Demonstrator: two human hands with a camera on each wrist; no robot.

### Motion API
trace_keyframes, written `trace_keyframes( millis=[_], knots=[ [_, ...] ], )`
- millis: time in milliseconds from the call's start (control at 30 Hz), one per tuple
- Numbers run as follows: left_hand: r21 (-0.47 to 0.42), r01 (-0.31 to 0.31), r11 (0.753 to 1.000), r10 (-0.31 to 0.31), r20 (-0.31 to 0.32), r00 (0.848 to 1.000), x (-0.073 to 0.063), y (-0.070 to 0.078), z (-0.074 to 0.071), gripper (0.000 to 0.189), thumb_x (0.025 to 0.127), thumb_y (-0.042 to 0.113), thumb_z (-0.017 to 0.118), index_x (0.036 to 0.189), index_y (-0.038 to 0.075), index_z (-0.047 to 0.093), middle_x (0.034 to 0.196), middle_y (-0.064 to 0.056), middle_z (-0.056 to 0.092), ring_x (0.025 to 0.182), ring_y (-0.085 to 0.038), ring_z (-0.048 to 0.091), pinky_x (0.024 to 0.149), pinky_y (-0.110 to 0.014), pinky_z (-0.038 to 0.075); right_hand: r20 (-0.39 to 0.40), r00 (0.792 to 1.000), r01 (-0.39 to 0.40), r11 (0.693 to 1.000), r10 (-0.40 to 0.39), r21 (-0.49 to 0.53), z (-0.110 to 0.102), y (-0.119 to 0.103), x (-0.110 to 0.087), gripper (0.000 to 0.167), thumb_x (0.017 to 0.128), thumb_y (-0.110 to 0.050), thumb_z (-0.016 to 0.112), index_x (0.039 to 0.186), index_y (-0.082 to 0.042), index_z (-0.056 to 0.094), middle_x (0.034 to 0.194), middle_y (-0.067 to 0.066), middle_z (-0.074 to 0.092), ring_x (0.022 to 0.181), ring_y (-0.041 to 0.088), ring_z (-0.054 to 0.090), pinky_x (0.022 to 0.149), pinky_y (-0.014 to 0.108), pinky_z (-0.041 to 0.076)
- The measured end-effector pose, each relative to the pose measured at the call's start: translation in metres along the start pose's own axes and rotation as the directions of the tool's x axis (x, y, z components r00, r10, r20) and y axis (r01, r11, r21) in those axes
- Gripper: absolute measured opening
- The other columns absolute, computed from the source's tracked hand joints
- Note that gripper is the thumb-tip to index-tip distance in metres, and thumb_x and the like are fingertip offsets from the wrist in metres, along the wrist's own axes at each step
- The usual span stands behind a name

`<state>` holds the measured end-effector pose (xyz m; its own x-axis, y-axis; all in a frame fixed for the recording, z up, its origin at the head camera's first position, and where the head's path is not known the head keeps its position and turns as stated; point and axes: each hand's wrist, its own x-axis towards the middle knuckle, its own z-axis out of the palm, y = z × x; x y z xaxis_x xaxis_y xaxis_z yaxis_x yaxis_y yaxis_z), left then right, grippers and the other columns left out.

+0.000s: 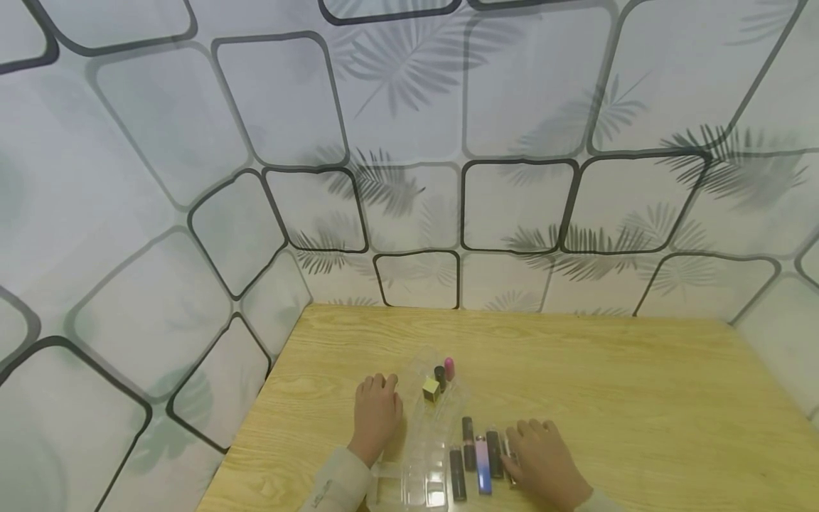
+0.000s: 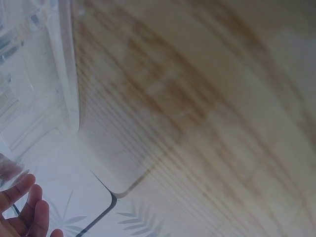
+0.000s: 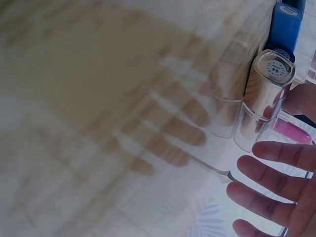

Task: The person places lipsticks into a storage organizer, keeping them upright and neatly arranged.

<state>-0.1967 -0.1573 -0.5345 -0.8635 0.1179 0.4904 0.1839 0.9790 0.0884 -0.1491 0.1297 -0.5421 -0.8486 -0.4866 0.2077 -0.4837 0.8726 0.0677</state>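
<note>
Two hands (image 1: 377, 412) (image 1: 545, 455) flank one clear tray (image 1: 416, 448) and five tubes (image 1: 483, 466)

Wood-grained tabletop (image 2: 212, 98) sweeps across the centre and right of the frame, partly blurred; a clear plastic tray (image 2: 69, 74) edges the upper left; in the lower left corner the left hand (image 2: 24, 212) has loosely bent fingers; leaf-patterned wall (image 2: 94, 212) shows at bottom, left of centre
</note>
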Motion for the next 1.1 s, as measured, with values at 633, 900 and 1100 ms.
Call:
trace_keyframes(
  millis=[633,900,1100],
  knots=[
    [-0.011,-0.011,1.0,0.011,-0.039,0.999,-0.0008,-0.0018,0.0052,0.02,0.074,0.009,0.067,0.093,0.008,0.061,0.076,-0.004,0.053,0.07,-0.017,0.046,0.069,-0.034,0.043,0.079,0.995,-0.063,0.996,0.058,0.06,-0.0036,-0.0031,0.001,0.026,0.078,-0.034,0.065,0.071,-0.01,0.057,0.063,0.0,0.048,0.059,0.014,0.041,0.064,0.035,0.038],
    [-0.006,-0.022,1.0,0.021,-0.07,0.997,-0.0009,-0.0021,0.0059,0.02,0.072,0.009,0.068,0.091,0.009,0.061,0.074,-0.004,0.053,0.068,-0.016,0.045,0.067,-0.033,0.043,0.113,0.992,-0.06,0.995,0.051,0.08,-0.0043,0.0029,0.0028,0.017,0.074,-0.023,0.066,0.081,-0.008,0.06,0.068,0.002,0.053,0.062,0.017,0.047,0.066,0.038,0.041],
    [-0.018,-0.012,1.0,0.011,-0.046,0.999,-0.0001,-0.0019,0.0058,0.018,0.074,0.01,0.066,0.092,0.009,0.061,0.075,-0.004,0.053,0.069,-0.017,0.046,0.068,-0.033,0.043,0.126,0.99,-0.078,0.991,0.065,0.104,-0.0057,0.0058,0.004,0.014,0.074,-0.019,0.066,0.079,-0.009,0.059,0.068,0.002,0.053,0.062,0.017,0.048,0.065,0.037,0.041]
  ],
)
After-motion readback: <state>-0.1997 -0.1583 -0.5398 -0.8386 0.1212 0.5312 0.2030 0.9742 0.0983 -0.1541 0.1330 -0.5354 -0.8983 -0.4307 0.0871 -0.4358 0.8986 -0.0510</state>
